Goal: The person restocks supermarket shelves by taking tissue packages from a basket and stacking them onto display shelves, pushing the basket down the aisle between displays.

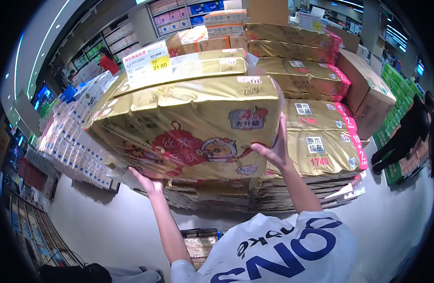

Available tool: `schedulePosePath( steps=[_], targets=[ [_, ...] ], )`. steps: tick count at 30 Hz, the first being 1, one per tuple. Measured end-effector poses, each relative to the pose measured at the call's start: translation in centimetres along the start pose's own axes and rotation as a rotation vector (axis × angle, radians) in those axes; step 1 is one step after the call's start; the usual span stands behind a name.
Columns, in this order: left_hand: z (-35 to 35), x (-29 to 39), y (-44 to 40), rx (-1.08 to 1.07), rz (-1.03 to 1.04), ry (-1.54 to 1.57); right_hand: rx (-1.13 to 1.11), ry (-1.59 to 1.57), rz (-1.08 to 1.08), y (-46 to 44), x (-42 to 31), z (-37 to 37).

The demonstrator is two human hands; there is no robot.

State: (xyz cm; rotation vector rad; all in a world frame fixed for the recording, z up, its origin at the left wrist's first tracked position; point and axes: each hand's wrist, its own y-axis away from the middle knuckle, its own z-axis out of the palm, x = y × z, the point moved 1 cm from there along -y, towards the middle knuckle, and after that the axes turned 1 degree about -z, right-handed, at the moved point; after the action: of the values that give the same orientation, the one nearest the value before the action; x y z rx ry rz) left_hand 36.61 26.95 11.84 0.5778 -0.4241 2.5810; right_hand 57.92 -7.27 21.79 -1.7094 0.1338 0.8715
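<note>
A large gold tissue pack (179, 113) with a red cartoon print is tilted in front of me, held between both hands. My left hand (148, 181) supports its lower left edge from below, fingers partly hidden under the wrapping. At the right end, my right hand (276, 151) grips the side with the thumb on the front face and the other fingers behind. Behind its top edge lie more gold packs (205, 63). A price sign (148, 61) reading 21.80 stands above the pack's upper left.
Stacked gold packs with pink ends (316, 146) rise on the right, beside a cardboard box (365, 94). White packs (75, 137) are piled at left. A shopping basket (200, 243) with packs sits below me. A person in dark clothes (405, 127) stands at right, another in red (107, 61) farther back.
</note>
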Motion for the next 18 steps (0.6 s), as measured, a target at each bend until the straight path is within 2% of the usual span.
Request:
schedulePosePath(
  steps=[1,4,6,8,10,11,12,13,14,16,17,18],
  targets=[
    [1.4,0.0,0.6,0.055,-0.040,0.012,0.018,-0.028,0.029,0.6,0.5,-0.2],
    [1.0,-0.8,-0.4,-0.014,-0.102,-0.007,0.066,-0.131,0.108,1.1,1.1,-0.2],
    [1.0,-1.7,-1.1,-0.093,-0.163,-0.034,0.126,0.018,0.055,1.2,1.7,-0.3],
    [0.1,-2.9,-1.5,-0.095,-0.182,-0.068,0.154,0.024,0.019,1.2,2.3,0.4],
    [-0.4,-3.7,-1.7,-0.049,-0.162,-0.088,0.210,0.199,-0.001,1.2,2.7,1.0],
    [-0.8,-3.9,-1.7,0.000,-0.103,-0.175,0.256,0.071,0.024,1.2,2.9,1.7],
    [-0.7,-4.0,-1.3,0.051,-0.046,-0.264,0.255,0.073,0.032,1.2,3.1,2.0],
    [2.3,-3.5,0.1,0.185,-0.070,-0.377,0.275,0.139,0.011,1.3,3.2,2.1],
    [2.1,-4.0,0.2,0.187,-0.073,-0.374,0.294,0.205,-0.014,1.1,3.4,2.2],
    [2.9,-4.6,0.6,0.130,0.135,-0.713,0.277,0.208,0.029,1.6,2.9,2.5],
    [3.2,-4.7,1.3,0.177,0.080,-0.835,0.269,0.186,0.037,1.9,3.1,2.6],
    [2.8,-5.1,1.3,0.176,0.079,-0.830,0.263,0.164,0.045,2.1,3.2,2.8]
  ],
)
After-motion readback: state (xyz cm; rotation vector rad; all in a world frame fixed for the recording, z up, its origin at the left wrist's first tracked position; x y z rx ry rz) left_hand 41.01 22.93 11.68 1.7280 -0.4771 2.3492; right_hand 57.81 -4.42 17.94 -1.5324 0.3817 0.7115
